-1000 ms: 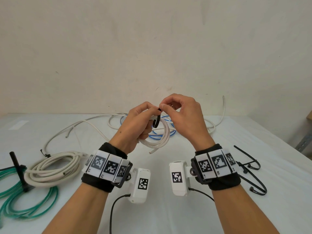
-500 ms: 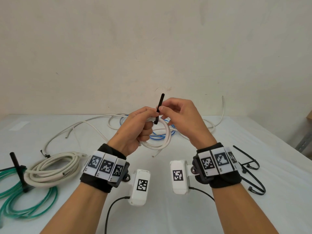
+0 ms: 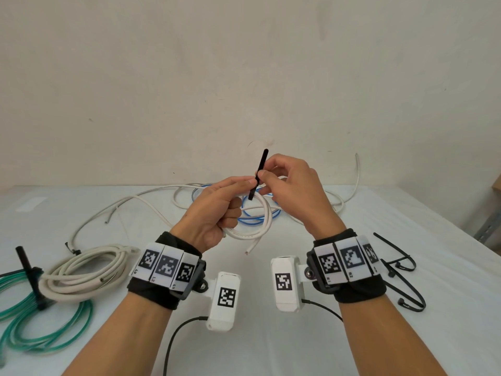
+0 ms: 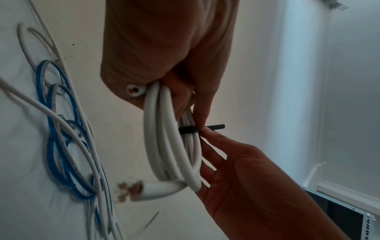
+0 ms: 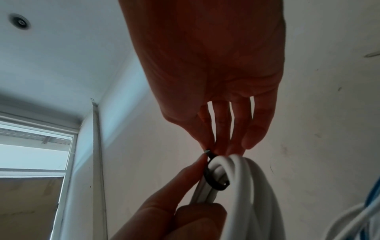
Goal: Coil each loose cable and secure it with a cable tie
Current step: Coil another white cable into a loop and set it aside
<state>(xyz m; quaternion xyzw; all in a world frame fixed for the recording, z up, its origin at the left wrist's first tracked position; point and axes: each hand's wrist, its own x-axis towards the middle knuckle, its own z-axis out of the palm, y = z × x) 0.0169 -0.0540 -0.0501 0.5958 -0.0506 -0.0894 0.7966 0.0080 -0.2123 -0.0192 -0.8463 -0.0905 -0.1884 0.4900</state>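
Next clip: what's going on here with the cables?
A person is tying up a coiled white cable. The left hand grips the coil above the table, and the right hand pinches the free end of a black cable tie looped around the strands. Two tied coils, beige and green, lie at the left; blue and white cables lie loose behind, and spare ties at the right.

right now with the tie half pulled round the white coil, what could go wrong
1. The right hand pinches only the tie tail; a slip could leave the loop loose.
2. The left hand grips the coil on one side, so turns opposite may spring out.
3. The cut end hangs free and may stay outside the bundle.
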